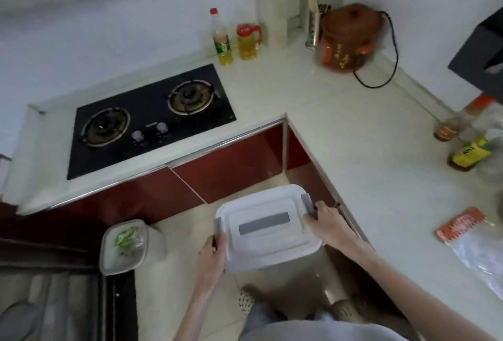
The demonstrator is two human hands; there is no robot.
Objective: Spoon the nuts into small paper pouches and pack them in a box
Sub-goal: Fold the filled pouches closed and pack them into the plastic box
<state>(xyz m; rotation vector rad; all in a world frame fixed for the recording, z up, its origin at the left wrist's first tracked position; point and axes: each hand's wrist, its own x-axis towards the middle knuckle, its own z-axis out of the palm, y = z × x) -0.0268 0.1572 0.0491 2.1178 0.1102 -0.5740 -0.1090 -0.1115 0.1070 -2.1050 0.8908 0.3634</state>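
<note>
**A:** Here's the box (268,227), white plastic with its lid on, held in the air over the floor in the inner corner of the L-shaped worktop (362,150). It rests on nothing.

**B:** And both hands are on it?

**A:** Both. The left hand (215,252) is curled round the near-left edge, thumb by the grey latch. The right hand (325,225) grips the opposite side, fingers wrapped at the other grey latch. One hand per end, so neither is closer; the box sits between them.

**B:** Which way does it run?

**A:** The grey bar on the lid gives the long axis, slanting from lower left up to the right, roughly from hand to hand. The open stretch of worktop lies to the right and beyond, on the right hand's side. By my reading, that's where the box has to travel, up and over the edge.

**B:** Any nuts or pouches?

**A:** I can't pick them out. There's a clear bag with an orange-red printed top (462,227) at the right edge of the worktop, its contents too blurred to name and partly cut off. What's inside the box is hidden by the lid, and the bottles at far right are smeared.
</note>
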